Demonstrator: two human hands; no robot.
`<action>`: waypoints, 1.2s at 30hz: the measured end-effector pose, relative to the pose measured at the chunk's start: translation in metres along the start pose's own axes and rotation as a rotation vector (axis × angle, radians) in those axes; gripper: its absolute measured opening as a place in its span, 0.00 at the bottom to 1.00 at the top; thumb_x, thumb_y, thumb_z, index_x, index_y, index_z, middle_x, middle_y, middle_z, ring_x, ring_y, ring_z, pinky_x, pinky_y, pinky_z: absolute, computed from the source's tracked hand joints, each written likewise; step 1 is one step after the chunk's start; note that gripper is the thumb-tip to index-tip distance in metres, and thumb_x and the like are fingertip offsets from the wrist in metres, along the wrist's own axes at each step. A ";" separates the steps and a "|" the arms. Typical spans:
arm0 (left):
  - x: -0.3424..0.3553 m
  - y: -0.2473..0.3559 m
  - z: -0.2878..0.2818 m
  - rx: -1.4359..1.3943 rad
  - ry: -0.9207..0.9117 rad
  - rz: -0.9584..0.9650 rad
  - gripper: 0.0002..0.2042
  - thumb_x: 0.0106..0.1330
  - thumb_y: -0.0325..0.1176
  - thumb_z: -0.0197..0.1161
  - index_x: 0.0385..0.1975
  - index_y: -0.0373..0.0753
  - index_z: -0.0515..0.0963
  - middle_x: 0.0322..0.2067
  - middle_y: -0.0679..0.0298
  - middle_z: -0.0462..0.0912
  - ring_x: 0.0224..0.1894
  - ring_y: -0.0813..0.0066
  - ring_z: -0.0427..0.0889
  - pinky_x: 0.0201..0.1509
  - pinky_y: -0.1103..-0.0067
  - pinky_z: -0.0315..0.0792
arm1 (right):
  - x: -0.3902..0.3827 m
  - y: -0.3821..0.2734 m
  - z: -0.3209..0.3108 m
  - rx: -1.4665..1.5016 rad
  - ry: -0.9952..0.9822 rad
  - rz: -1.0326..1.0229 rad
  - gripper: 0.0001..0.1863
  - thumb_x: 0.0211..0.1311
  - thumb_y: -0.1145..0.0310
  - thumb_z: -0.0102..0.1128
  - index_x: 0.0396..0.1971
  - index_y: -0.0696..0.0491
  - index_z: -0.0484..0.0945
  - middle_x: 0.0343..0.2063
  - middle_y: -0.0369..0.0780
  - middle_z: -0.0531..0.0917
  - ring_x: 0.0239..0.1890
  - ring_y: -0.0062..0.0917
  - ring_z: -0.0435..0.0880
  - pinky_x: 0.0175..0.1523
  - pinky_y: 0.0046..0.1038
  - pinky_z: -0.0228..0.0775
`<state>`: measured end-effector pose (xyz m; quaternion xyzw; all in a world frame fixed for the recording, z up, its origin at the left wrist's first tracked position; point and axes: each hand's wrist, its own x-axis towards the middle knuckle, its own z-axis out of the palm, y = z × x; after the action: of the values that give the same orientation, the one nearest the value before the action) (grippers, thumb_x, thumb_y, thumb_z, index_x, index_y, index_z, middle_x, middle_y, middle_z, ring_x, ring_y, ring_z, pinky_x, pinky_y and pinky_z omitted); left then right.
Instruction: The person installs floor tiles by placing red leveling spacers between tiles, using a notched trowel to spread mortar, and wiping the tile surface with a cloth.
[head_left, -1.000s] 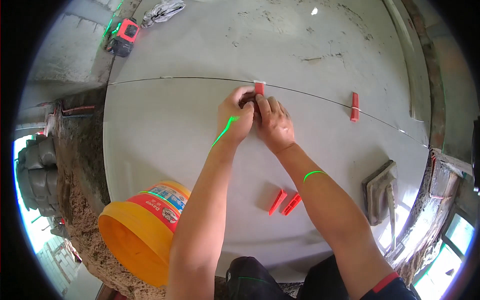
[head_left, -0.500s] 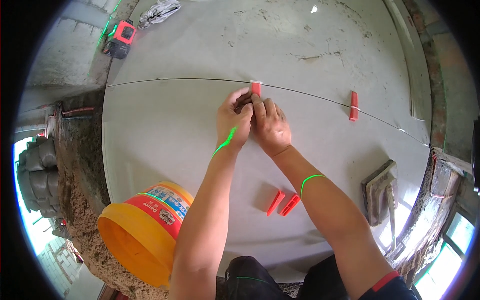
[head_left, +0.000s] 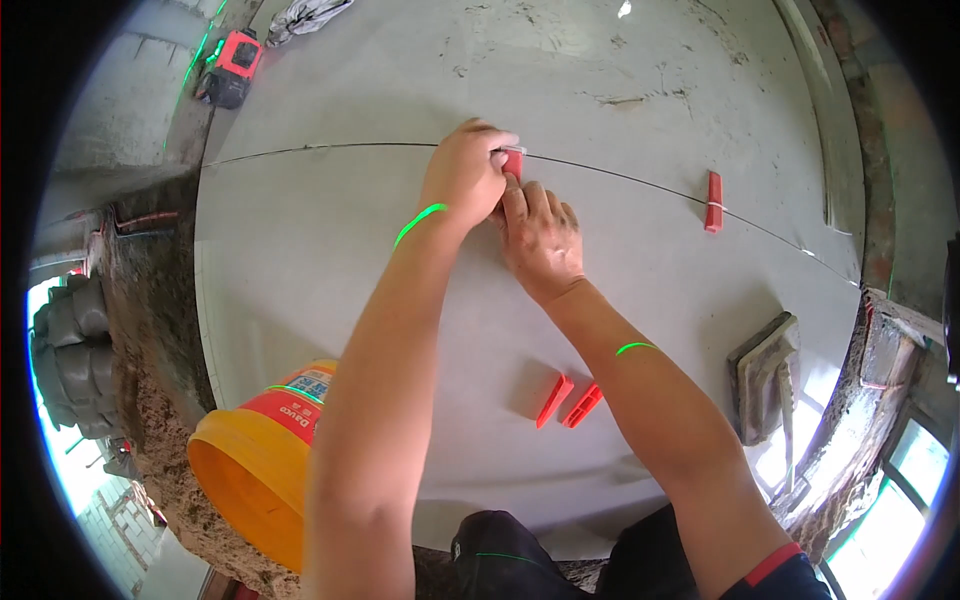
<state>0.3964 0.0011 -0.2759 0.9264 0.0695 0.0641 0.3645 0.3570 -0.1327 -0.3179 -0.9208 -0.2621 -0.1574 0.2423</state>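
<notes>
A red tile-levelling wedge [head_left: 514, 164] sits in a white clip [head_left: 516, 149] at the dark joint between two large grey tiles. My left hand [head_left: 462, 178] reaches over that joint, its thumb and fingers closed about the clip and the wedge's far end. From the near side my right hand [head_left: 543, 238] grips the wedge's near end, fingers bent and pressed together. Part of the wedge is hidden by my fingers. Farther right along the joint, another red wedge [head_left: 714, 202] stands in its own clip. Two loose red wedges [head_left: 553, 401] lie on the near tile [head_left: 480, 320].
A yellow bucket [head_left: 245, 470] lies tipped beside my left forearm. At the right rests a dirty trowel-like tool [head_left: 764, 385] with a long handle. A red and black laser level [head_left: 233, 68] stands far left near a crumpled bag [head_left: 305, 18]. Green laser lines cross my forearms.
My left hand has moved forward from beside the wedge to over the joint, closing around the clip. My right hand stays at the wedge's near end. The view has shifted slightly.
</notes>
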 end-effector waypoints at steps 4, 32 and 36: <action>0.013 0.016 0.003 0.106 -0.188 -0.008 0.08 0.61 0.21 0.58 0.36 0.36 0.84 0.39 0.57 0.82 0.43 0.55 0.81 0.45 0.68 0.76 | -0.003 0.011 0.006 -0.068 -0.003 -0.015 0.15 0.62 0.65 0.63 0.46 0.53 0.75 0.28 0.34 0.75 0.29 0.26 0.78 0.31 0.29 0.71; 0.002 0.014 -0.001 0.277 -0.350 0.158 0.12 0.48 0.18 0.66 0.34 0.34 0.78 0.41 0.58 0.77 0.47 0.58 0.76 0.50 0.67 0.76 | 0.043 0.027 -0.020 0.376 -0.289 0.458 0.15 0.49 0.71 0.69 0.38 0.52 0.77 0.37 0.39 0.77 0.38 0.38 0.81 0.41 0.38 0.76; 0.004 0.011 0.001 0.322 -0.366 0.185 0.10 0.49 0.20 0.66 0.33 0.34 0.78 0.39 0.57 0.77 0.46 0.58 0.77 0.47 0.67 0.77 | 0.038 0.031 -0.012 0.375 -0.123 0.403 0.12 0.50 0.70 0.68 0.35 0.52 0.76 0.35 0.39 0.78 0.37 0.38 0.81 0.40 0.38 0.75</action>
<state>0.4011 -0.0069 -0.2691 0.9711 -0.0735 -0.0832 0.2113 0.4028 -0.1469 -0.3032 -0.9013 -0.1126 0.0016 0.4184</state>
